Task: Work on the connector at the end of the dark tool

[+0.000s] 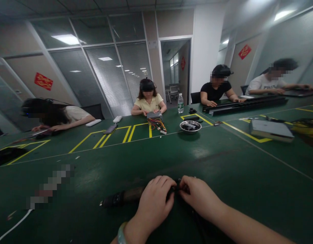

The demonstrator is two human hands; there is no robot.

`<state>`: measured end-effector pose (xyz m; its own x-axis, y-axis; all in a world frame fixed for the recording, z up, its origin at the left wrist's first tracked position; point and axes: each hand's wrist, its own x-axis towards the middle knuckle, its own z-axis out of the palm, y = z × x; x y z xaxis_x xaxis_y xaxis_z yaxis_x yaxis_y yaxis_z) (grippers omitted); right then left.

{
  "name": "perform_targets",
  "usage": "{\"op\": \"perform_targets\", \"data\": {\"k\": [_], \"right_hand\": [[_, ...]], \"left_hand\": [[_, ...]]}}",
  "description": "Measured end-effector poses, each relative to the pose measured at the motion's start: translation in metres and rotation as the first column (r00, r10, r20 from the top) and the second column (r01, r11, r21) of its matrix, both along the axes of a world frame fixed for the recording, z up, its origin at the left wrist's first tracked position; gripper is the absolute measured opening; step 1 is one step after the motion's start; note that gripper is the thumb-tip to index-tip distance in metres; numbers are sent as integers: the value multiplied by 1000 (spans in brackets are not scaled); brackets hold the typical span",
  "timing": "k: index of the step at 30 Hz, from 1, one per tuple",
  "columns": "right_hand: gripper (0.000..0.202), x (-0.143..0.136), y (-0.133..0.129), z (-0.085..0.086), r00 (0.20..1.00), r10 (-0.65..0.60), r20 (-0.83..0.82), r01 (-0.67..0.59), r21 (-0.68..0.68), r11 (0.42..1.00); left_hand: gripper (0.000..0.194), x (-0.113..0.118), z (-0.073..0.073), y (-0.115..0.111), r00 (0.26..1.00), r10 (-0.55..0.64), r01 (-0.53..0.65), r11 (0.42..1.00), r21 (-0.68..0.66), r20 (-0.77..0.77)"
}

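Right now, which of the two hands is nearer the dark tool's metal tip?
The left hand, with the pale green bracelet on its wrist. It sits between the metal tip of the dark tool and the right hand, which shows no bracelet.

I note a bottle (180,104) standing upright near a metal bowl (191,132) of small items; a silver box (271,129) lies beside yellow tape (240,131).

Left hand (156,196) palm-down, right hand (197,195) curled inward, close together
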<state>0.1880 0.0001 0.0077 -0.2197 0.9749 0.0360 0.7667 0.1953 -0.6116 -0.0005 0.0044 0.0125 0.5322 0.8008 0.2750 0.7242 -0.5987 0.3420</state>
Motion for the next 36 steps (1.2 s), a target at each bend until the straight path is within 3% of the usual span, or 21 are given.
{"op": "perform_targets", "data": {"k": [9,16,25,32,36], "right_hand": [[10,-4,0,-6,999,-21,45,19,33,999],[6,-3,-1,1,993,-69,93,66,36,997],[4,-4,2,-3,1000,-3,-1,3,16,1000],[7,-2,2,0,995,-49,82,43,69,997],[6,-3,3,-3,998,4,56,-9,85,996]], "left_hand": [[25,-2,-2,3,999,-37,37,999,-12,9],[22,-3,-3,4,999,-36,36,999,-10,15],[22,-3,-5,4,999,-35,35,999,24,15],[21,-4,-5,3,1000,-21,20,1000,20,7],[21,-4,-7,3,1000,-19,19,1000,20,5]]}}
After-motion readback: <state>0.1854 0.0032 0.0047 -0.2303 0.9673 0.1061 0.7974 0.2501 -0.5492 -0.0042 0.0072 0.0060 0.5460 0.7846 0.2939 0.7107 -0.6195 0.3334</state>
